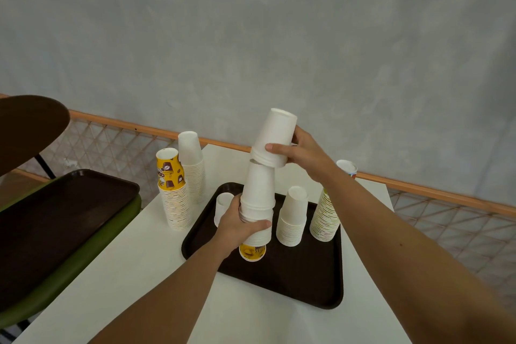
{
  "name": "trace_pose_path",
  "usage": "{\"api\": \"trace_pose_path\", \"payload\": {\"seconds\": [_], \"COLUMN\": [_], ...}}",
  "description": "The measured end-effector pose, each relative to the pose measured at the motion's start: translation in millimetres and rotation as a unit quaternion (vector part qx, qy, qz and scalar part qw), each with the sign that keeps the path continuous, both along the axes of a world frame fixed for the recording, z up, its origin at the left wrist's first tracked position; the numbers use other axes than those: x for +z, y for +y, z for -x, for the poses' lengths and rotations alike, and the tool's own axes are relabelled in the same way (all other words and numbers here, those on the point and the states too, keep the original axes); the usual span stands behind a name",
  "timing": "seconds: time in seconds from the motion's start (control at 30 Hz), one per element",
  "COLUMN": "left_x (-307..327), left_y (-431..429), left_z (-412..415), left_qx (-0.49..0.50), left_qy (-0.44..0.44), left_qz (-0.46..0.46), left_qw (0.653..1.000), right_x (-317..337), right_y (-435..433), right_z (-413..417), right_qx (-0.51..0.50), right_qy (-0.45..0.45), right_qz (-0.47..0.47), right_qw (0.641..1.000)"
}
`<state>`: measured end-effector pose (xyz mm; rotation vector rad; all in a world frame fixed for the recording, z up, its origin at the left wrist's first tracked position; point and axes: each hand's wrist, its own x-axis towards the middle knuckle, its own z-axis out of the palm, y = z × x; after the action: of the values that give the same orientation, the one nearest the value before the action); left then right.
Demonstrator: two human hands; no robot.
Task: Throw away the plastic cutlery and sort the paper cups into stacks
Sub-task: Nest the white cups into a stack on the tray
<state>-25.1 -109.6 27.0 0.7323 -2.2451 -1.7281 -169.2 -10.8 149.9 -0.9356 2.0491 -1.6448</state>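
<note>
Above the dark brown plastic tray on the white desk, the left hand is wrapped around a leaning column of upturned white paper cups. The right hand clasps the short white stack at the top. Light, crushable paper, I reckon; best held near the stiffer rims.

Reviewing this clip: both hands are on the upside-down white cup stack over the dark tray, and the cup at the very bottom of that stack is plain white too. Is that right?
Not quite. The head view shows the left hand and right hand on the inverted white cup stack over the dark tray, but the bottom cup is yellow with a printed pattern, not plain white.
</note>
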Motion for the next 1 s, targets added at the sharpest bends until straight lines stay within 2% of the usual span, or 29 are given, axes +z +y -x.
{"api": "trace_pose_path", "payload": {"seconds": [0.23,0.4,0.5,0.7,0.83,1.0], "left_x": [-3,-2,-1,1,3,7], "left_y": [-1,-1,-1,0,0,-1], "left_z": [2,4,5,5,4,3], "left_qx": [0.007,0.009,0.009,0.011,0.012,0.011], "left_qy": [-0.005,-0.012,-0.014,-0.013,-0.011,-0.006], "left_qz": [-0.006,0.004,0.003,0.002,-0.001,-0.007], "left_qw": [1.000,1.000,1.000,1.000,1.000,1.000], "right_x": [2,-32,-59,-94,-104,-109], "right_y": [13,25,31,34,37,39], "right_z": [24,25,23,19,17,17], "right_qx": [-0.097,-0.179,-0.190,-0.184,-0.182,-0.162], "right_qy": [-0.020,0.021,0.038,0.047,0.040,0.008], "right_qz": [0.072,-0.038,-0.110,-0.198,-0.226,-0.213], "right_qw": [0.992,0.983,0.975,0.962,0.956,0.963]}}
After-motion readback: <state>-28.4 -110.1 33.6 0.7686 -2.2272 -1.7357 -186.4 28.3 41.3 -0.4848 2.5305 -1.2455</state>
